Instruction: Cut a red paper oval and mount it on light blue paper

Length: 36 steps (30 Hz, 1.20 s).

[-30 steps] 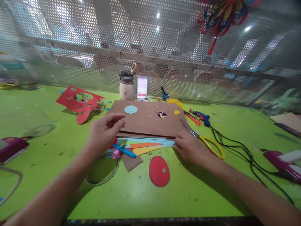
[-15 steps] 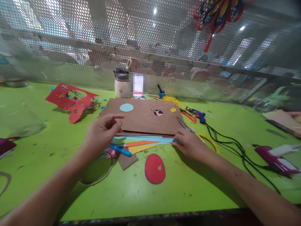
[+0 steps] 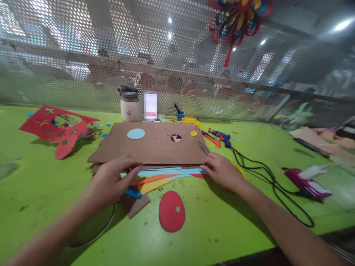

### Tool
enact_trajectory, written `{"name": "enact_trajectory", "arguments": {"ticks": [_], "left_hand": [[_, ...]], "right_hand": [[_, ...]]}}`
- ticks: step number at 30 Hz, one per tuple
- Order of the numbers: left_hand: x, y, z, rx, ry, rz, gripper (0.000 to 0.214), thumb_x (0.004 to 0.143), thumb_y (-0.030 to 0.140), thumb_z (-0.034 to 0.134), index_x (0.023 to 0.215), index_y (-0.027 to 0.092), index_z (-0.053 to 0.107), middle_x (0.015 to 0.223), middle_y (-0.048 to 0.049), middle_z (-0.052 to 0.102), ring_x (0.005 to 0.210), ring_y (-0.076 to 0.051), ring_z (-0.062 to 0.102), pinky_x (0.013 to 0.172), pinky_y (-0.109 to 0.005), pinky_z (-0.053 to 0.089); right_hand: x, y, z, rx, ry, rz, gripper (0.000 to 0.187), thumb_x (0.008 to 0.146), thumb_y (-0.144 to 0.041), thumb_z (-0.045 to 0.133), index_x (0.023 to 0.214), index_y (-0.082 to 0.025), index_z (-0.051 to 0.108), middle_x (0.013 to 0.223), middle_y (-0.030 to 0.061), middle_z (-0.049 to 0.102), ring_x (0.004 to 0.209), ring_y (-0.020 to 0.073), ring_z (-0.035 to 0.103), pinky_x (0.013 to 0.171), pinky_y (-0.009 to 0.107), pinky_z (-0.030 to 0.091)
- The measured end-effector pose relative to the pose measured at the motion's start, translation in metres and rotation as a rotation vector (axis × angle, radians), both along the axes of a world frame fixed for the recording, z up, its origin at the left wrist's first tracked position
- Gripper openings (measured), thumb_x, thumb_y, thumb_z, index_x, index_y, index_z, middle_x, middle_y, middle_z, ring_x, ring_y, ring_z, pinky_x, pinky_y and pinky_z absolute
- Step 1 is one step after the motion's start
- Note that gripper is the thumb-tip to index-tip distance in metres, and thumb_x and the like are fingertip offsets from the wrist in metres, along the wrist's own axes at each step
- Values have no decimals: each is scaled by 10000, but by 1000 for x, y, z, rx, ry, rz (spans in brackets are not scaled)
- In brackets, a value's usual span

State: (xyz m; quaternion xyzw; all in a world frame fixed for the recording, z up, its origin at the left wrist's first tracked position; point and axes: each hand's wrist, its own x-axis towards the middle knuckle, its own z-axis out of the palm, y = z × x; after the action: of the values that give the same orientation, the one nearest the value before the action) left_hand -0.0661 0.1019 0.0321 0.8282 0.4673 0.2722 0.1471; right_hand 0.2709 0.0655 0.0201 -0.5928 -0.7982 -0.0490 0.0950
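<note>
A stack of brown card sheets (image 3: 155, 151) lies flat, with a pale blue paper disc (image 3: 136, 133), a small dark cut-out (image 3: 175, 138) and a yellow button-like disc (image 3: 193, 133) on top. My left hand (image 3: 113, 177) is closed at the stack's front left edge, fingers above and thumb below. My right hand (image 3: 222, 170) is closed on its front right corner. Scissors (image 3: 203, 147) lie partly hidden beyond it. Coloured paper strips (image 3: 161, 179) stick out under the stack. Nearer me are a blue pen (image 3: 133, 193) and a red paper oval (image 3: 172, 211) with a star-shaped hole.
Red cut paper (image 3: 62, 131) stands at the left. A jar (image 3: 130, 107) and a phone (image 3: 151, 105) stand behind the stack. On the right are an orange cutter (image 3: 212, 139), a blue glue gun (image 3: 220, 137), black cables (image 3: 266, 177) and a purple power strip (image 3: 307, 184).
My left hand has come down onto the front edge of the brown card. My right hand stays at the right corner. The view has turned slightly to the right.
</note>
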Motion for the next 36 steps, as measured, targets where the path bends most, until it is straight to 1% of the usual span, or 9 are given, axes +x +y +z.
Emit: {"name": "enact_trajectory", "arguments": {"ticks": [5, 9, 16, 19, 24, 27, 31, 34, 36], "left_hand": [[0, -1, -2, 7, -39, 49, 330, 866, 465, 490, 925, 220, 702, 885, -44, 733, 815, -226, 669, 721, -316, 493], [-2, 1, 3, -7, -31, 98, 340, 853, 495, 504, 919, 229, 706, 890, -44, 746, 804, -238, 676, 702, -322, 502], [-2, -4, 17, -36, -159, 299, 305, 803, 488, 541, 918, 254, 701, 861, -18, 753, 811, -247, 690, 717, -310, 526], [-3, -4, 20, -80, -148, 319, 314, 796, 488, 547, 946, 255, 696, 891, -16, 762, 832, -251, 687, 740, -319, 532], [5, -5, 13, -177, -56, 172, 384, 816, 490, 526, 942, 181, 717, 893, -70, 762, 791, -249, 678, 706, -343, 520], [19, -16, 7, -248, 72, -11, 321, 859, 430, 500, 917, 205, 721, 851, -52, 746, 732, -220, 660, 637, -313, 493], [37, -36, 2, -194, 264, -223, 303, 904, 384, 478, 925, 213, 727, 894, -80, 704, 837, -244, 634, 726, -344, 484], [40, -39, -3, -160, 266, -224, 336, 938, 336, 420, 1017, 193, 714, 952, -107, 704, 892, -259, 627, 777, -370, 481], [37, -34, -5, -172, 206, -168, 357, 950, 307, 390, 1083, 175, 693, 983, -116, 714, 903, -259, 635, 787, -373, 485]], "right_hand": [[4, -7, 7, -12, -114, 35, 157, 873, -286, 652, 826, -141, 691, 861, 81, 653, 880, 261, 591, 762, 372, 464], [-4, -14, 2, -18, -202, 118, 179, 869, -302, 660, 819, -134, 699, 869, 99, 659, 903, 284, 564, 781, 400, 445], [-17, -17, -10, -11, -291, 191, 222, 904, -76, 523, 760, -123, 685, 797, 111, 639, 825, 268, 535, 668, 374, 387], [-19, -17, -11, -18, -294, 203, 224, 895, -45, 502, 777, -119, 677, 821, 119, 635, 822, 266, 531, 651, 371, 372], [-22, -21, -10, -39, -256, 184, 212, 885, -27, 492, 794, -117, 661, 838, 123, 629, 819, 257, 535, 656, 368, 374], [-31, -31, -3, -61, -189, 194, 201, 947, -225, 528, 811, -140, 651, 862, 92, 621, 850, 238, 544, 690, 352, 408], [-48, -44, 9, -217, 58, 345, 436, 881, -564, 565, 979, -147, 648, 996, 92, 619, 952, 253, 527, 784, 376, 466], [-60, -47, 12, -283, 138, 472, 693, 780, -622, 653, 1256, -129, 549, 1219, 141, 570, 1084, 305, 474, 928, 468, 447], [-65, -46, 12, -315, 144, 530, 795, 745, -610, 697, 1336, -121, 488, 1283, 158, 543, 1119, 321, 453, 976, 500, 422]]}}
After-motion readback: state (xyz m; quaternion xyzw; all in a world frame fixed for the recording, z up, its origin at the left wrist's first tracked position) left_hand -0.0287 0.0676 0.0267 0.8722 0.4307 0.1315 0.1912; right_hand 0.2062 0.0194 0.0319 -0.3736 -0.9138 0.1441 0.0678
